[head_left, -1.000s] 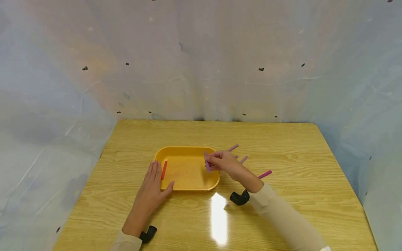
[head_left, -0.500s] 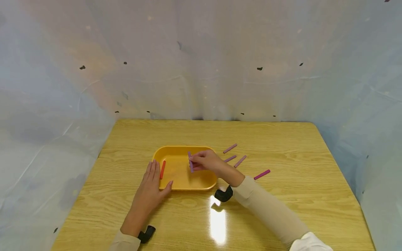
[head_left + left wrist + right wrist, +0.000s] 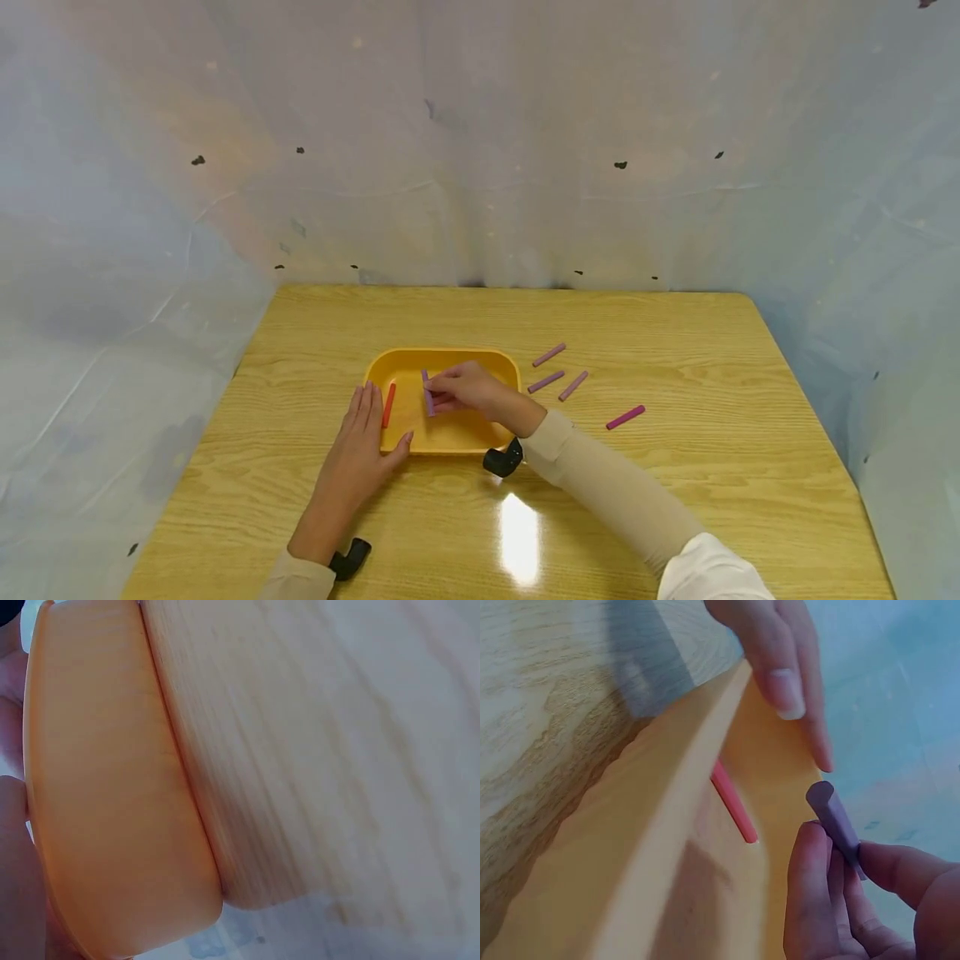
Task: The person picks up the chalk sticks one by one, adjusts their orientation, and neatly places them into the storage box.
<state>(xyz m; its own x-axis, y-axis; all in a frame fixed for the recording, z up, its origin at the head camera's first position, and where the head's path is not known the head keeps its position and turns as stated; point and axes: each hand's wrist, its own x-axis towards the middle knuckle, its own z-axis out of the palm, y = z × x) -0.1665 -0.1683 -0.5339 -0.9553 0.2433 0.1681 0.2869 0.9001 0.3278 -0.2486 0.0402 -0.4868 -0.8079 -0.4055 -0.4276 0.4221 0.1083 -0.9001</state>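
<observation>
A purple round stick (image 3: 837,821), like a piece of chalk or modelling clay, is pinched between the thumb and fingers of my right hand (image 3: 468,390). That hand is over the yellow tray (image 3: 480,442), and the stick stands nearly lengthwise from front to back. On the tray floor near the left wall lies a red stick (image 3: 388,406), partly behind the near wall in the right wrist view. My left hand (image 3: 358,442) rests on the tray's left end, fingers straight along the rim and thumb at the front edge. The left wrist view shows the tray's outer wall (image 3: 112,765).
Right of the tray, several loose sticks lie on the wooden table (image 3: 675,350): a mauve stick (image 3: 549,355), a purple stick (image 3: 546,382), another mauve stick (image 3: 573,386) and a magenta stick (image 3: 626,417). A plastic sheet (image 3: 480,167) hangs behind and at both sides.
My right hand has carried the purple stick leftward from the tray's right end to left of its middle. The sticks on the table have come into fuller view. The left hand has stayed put.
</observation>
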